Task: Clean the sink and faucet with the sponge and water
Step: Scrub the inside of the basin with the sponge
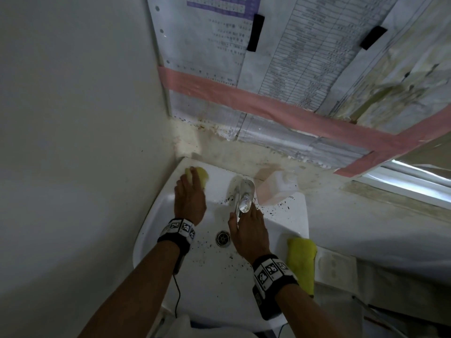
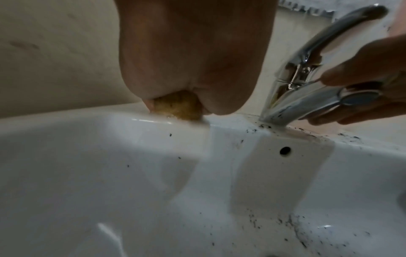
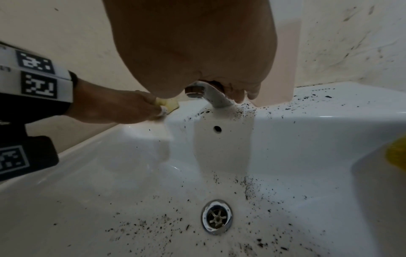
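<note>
The white sink (image 1: 170,215) is speckled with black grit around its drain (image 1: 223,238) and faucet base. My left hand (image 1: 189,193) grips a yellow sponge (image 1: 201,175) and presses it on the sink's back-left rim; the left wrist view shows the sponge (image 2: 178,107) under my palm. My right hand (image 1: 246,225) holds the chrome faucet (image 1: 244,196), thumb and fingers curled round its spout (image 3: 211,95). In the left wrist view those fingers (image 2: 362,74) wrap the spout near its outlet. I see no water running.
A pale pink-white container (image 1: 275,186) stands on the rim behind the faucet, to its right. A yellow cloth (image 1: 301,262) hangs over the sink's right edge. A wall closes in on the left, and taped paper sheets (image 1: 268,69) cover the wall behind.
</note>
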